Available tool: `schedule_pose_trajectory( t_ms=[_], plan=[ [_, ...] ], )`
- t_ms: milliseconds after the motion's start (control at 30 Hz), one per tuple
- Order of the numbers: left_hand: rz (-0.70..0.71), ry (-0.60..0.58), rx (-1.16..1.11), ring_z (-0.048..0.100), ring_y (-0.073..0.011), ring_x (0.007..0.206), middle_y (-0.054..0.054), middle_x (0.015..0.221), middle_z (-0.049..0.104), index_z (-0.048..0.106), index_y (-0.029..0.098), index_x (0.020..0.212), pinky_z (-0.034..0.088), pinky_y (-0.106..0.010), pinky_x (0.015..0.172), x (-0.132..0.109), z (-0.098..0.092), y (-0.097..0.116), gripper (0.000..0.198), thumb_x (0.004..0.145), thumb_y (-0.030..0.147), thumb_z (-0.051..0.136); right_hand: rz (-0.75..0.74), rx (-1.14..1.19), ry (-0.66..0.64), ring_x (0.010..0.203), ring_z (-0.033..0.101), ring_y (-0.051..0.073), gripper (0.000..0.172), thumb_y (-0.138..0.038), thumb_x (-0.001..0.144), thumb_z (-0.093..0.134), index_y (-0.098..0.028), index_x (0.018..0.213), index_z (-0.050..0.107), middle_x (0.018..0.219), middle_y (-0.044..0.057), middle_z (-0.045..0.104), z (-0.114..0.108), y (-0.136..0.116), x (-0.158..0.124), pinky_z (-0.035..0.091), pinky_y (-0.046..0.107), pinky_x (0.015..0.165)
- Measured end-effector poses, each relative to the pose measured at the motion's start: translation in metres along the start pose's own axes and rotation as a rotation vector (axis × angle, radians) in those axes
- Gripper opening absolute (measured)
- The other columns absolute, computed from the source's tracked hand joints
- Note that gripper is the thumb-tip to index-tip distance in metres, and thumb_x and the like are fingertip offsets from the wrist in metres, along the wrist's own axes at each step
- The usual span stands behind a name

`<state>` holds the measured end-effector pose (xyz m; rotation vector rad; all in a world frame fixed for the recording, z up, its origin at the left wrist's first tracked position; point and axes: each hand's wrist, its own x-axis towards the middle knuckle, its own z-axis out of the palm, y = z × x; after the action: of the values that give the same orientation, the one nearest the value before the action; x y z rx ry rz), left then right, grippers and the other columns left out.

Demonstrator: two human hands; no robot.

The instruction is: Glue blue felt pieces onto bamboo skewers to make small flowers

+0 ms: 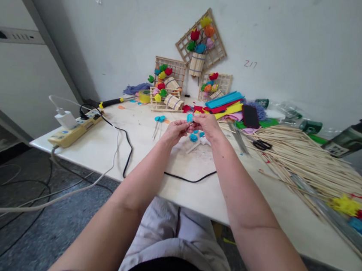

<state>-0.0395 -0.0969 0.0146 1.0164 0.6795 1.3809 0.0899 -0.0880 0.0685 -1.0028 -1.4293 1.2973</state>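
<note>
A small blue petal piece (189, 117) is held up between my two hands over the middle of the table. My right hand (204, 125) pinches it from the right. Fingers closed, my left hand (177, 131) meets the right one just below the piece; what its fingertips grip is too small to make out. Several round blue pieces (193, 137) lie on the table beside and under my right hand. Left of my left hand lie blue pieces on thin stems (160, 119). A white glue gun (203, 141), partly hidden, rests below my right hand.
Flower-decorated stick lattices (170, 72) stand against the wall. Coloured sheets (225, 100), a phone (250, 116), black scissors (262, 145) and many thin sticks (308, 153) lie to the right. A power strip (74, 128) sits left; a black cable (129, 147) crosses the table.
</note>
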Motion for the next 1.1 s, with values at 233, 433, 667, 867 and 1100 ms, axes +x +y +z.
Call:
schedule_pose_trajectory(
  t_ms=[233,433,667,867,1100],
  plan=[
    [-0.015,-0.010,0.012,0.056,-0.0062,0.050,-0.002,0.059,0.062,0.062,0.010,0.069,0.036,-0.015,0.044,0.0003,-0.0002,0.0008,0.020,0.066,0.025,0.075,-0.021,0.043,-0.010,0.041,0.055,0.011,0.010,-0.009,0.065,0.059,-0.012,0.056,0.057,0.044,0.000,0.056,-0.0032,0.0022,0.0007,0.050,0.023,0.048],
    [-0.030,-0.025,0.002,0.056,-0.0063,0.048,-0.002,0.057,0.062,0.062,0.009,0.069,0.036,-0.015,0.044,0.0005,-0.0006,0.0005,0.020,0.065,0.024,0.074,-0.021,0.063,-0.008,0.040,0.055,0.012,0.007,-0.008,0.062,0.060,-0.011,0.056,0.057,0.044,0.000,0.056,-0.0038,0.0042,0.0012,0.049,0.023,0.047],
    [-0.023,-0.034,-0.011,0.057,-0.0066,0.050,-0.002,0.059,0.063,0.062,0.009,0.069,0.038,-0.016,0.046,0.0022,-0.0024,-0.0018,0.020,0.064,0.024,0.075,-0.007,0.009,0.061,0.038,0.054,0.010,0.013,-0.004,0.065,0.057,-0.012,0.054,0.056,0.041,-0.001,0.055,0.0004,0.0028,-0.0005,0.049,0.020,0.045],
    [-0.036,-0.030,-0.011,0.057,-0.0067,0.052,-0.003,0.061,0.064,0.063,0.009,0.070,0.040,-0.017,0.049,0.0028,-0.0025,-0.0025,0.019,0.065,0.023,0.075,-0.001,-0.004,0.086,0.037,0.053,0.009,0.017,-0.001,0.066,0.055,-0.012,0.052,0.055,0.040,-0.001,0.054,0.0027,0.0020,-0.0009,0.048,0.019,0.043],
    [-0.029,-0.019,-0.015,0.058,-0.0066,0.051,-0.003,0.062,0.064,0.064,0.009,0.071,0.039,-0.017,0.049,0.0012,-0.0001,-0.0010,0.017,0.067,0.022,0.073,-0.001,0.024,0.115,0.036,0.052,0.010,0.021,0.001,0.067,0.053,-0.012,0.051,0.054,0.039,-0.001,0.053,0.0058,0.0008,-0.0031,0.047,0.019,0.041]
  ],
)
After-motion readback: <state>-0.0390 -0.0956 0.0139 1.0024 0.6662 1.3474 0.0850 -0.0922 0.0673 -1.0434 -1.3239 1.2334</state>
